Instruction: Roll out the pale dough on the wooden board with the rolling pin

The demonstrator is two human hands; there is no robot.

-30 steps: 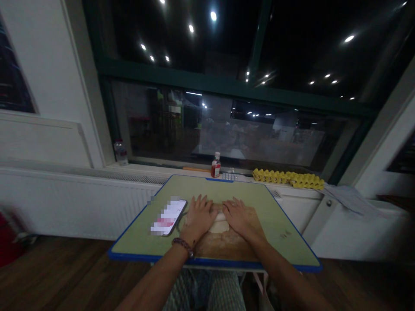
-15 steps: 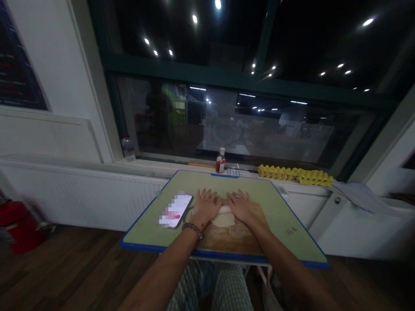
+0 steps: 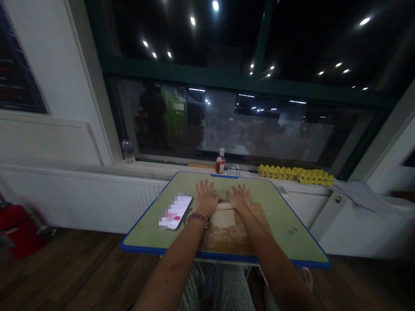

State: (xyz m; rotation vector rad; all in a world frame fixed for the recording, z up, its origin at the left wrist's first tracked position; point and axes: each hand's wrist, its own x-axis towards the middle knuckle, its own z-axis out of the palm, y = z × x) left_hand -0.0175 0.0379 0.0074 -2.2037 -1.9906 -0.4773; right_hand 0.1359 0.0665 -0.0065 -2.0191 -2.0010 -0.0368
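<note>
My left hand (image 3: 206, 199) lies palm down with its fingers stretched out and spread, over the left end of a pale rolling pin (image 3: 225, 206). Over the pin's right end rests my right hand (image 3: 239, 198), also open, fingers spread forward. Only the middle of the pin shows between the hands. A flat sheet of pale dough (image 3: 223, 219) extends from under the pin toward me. Beneath it is a brown wooden board (image 3: 230, 242) with whitish smears. Left of my left hand lies a phone (image 3: 180, 211) with a lit, partly blurred screen.
The board lies on a small green table (image 3: 142, 235) with a blue edge. On the sill behind stand a red-labelled bottle (image 3: 220, 162), yellow egg trays (image 3: 295, 174) and a clear plastic bottle (image 3: 128, 151). A white radiator (image 3: 81, 198) runs along the wall.
Both hands have moved forward, away from me, with the rolling pin under them. Their fingers are more spread, and more of the dough sheet shows.
</note>
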